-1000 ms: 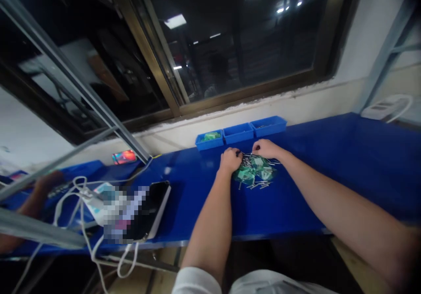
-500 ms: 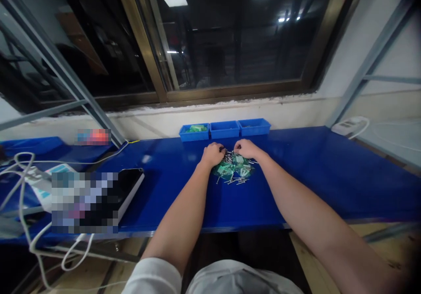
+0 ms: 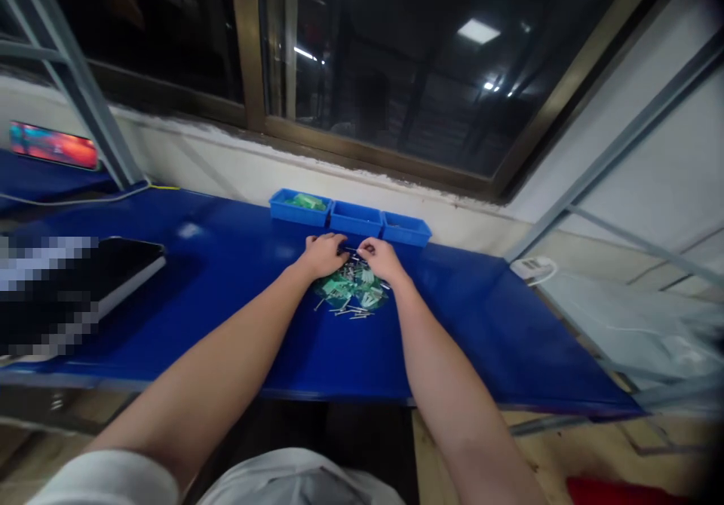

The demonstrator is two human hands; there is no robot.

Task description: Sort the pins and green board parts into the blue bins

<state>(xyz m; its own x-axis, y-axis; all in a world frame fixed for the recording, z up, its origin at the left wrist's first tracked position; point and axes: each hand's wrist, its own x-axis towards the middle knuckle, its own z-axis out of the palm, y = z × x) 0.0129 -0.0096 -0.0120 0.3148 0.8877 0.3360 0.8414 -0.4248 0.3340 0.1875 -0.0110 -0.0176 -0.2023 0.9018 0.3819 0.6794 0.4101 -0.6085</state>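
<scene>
A loose pile of long metal screws [image 3: 356, 312] and green-and-white plastic pieces [image 3: 339, 288] lies on the blue table, with some screws strewn along its near edge. My left hand [image 3: 326, 255] rests at the pile's far left side, its fingers bent and thumb apart, with a dark gap between them. At the far right side, my right hand [image 3: 380, 258] has thumb and fingers pinched together. A thin metal shank, seemingly a screw, shows at those fingertips. Both hands are close together, and the fingers partly cover the pile.
Behind the pile stand three blue bins: the left bin [image 3: 277, 207] holds green pieces, beside a middle bin [image 3: 356, 222] and a right bin [image 3: 407, 234]. A dark, white-edged device [image 3: 133, 271] lies left. A white power strip [image 3: 532, 267] sits right, near a metal frame [image 3: 599, 166].
My view has turned and tilted, so the table and bins appear further left. Both hands stay at the far side of the pile, with the right hand's pinch now nearer the left hand.
</scene>
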